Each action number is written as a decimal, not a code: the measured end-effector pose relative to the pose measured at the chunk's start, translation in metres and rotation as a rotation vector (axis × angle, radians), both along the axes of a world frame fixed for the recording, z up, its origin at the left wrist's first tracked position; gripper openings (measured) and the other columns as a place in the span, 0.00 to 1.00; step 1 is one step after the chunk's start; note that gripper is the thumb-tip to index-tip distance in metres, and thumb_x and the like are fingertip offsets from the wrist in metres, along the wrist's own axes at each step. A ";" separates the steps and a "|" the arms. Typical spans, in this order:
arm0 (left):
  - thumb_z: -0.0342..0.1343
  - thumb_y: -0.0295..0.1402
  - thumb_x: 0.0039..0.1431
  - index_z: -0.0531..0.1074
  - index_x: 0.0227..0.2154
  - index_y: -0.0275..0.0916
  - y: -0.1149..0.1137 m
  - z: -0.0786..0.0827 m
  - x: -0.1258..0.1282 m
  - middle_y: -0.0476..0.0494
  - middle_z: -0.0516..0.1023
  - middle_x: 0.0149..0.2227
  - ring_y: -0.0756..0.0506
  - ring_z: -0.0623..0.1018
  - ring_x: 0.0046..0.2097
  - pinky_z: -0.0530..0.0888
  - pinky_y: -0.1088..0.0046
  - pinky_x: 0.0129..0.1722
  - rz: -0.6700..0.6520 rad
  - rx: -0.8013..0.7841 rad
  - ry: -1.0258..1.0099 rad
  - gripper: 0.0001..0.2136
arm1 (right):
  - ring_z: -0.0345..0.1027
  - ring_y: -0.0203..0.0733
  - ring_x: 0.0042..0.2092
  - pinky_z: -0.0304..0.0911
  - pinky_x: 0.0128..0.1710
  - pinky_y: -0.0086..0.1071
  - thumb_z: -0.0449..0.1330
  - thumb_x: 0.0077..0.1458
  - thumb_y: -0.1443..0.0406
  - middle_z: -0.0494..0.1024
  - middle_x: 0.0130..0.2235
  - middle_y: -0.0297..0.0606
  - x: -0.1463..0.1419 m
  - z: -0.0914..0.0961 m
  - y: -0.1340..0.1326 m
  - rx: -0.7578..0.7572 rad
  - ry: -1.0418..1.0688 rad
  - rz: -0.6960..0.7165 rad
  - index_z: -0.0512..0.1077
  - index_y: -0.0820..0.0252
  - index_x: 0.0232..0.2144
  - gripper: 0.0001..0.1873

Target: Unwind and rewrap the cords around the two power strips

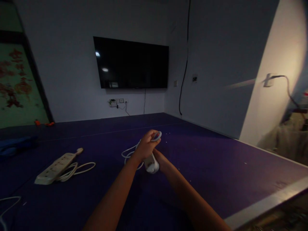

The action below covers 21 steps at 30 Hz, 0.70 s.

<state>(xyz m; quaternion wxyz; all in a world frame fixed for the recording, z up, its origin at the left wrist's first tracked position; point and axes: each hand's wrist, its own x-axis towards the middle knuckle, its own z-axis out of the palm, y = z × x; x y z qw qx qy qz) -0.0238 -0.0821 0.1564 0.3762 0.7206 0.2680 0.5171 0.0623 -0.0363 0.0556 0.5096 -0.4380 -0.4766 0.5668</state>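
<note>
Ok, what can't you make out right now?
Head view, dim:
- Right hand: mostly behind the left hand and white device; grip unclear.
- White device: half covered by both hands; its kind unclear.
- Power strip: sockets too small and dark.
- White cable, bottom left: cut off by the frame edge.

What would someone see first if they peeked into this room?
Probably the two hands in the middle: the left hand grips a loop of white cord and the right hand is pressed against a rounded white gadget, above the dark purple floor. Next comes the big black TV on the far wall, and the white power strip lying on the floor to the left.
</note>
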 end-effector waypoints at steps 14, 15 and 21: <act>0.47 0.23 0.58 0.66 0.26 0.34 0.027 0.008 -0.025 0.39 0.73 0.28 0.47 0.77 0.30 0.77 0.67 0.31 0.079 -0.860 -0.831 0.07 | 0.72 0.50 0.41 0.64 0.44 0.47 0.40 0.52 0.37 0.77 0.37 0.48 -0.011 0.009 -0.027 -0.289 0.597 0.468 0.69 0.65 0.40 0.39; 0.46 0.22 0.58 0.65 0.25 0.35 0.031 0.006 -0.025 0.41 0.72 0.27 0.48 0.76 0.29 0.76 0.69 0.31 0.108 -0.845 -0.831 0.08 | 0.73 0.49 0.41 0.64 0.44 0.47 0.41 0.53 0.38 0.78 0.36 0.47 -0.013 0.009 -0.028 -0.279 0.590 0.485 0.69 0.65 0.40 0.38; 0.48 0.19 0.55 0.65 0.28 0.36 0.045 -0.006 -0.028 0.47 0.70 0.26 0.52 0.74 0.28 0.73 0.76 0.32 0.296 -0.677 -0.776 0.06 | 0.74 0.43 0.32 0.66 0.42 0.39 0.55 0.56 0.58 0.78 0.28 0.42 -0.025 -0.006 -0.026 -0.214 0.486 0.442 0.72 0.68 0.36 0.16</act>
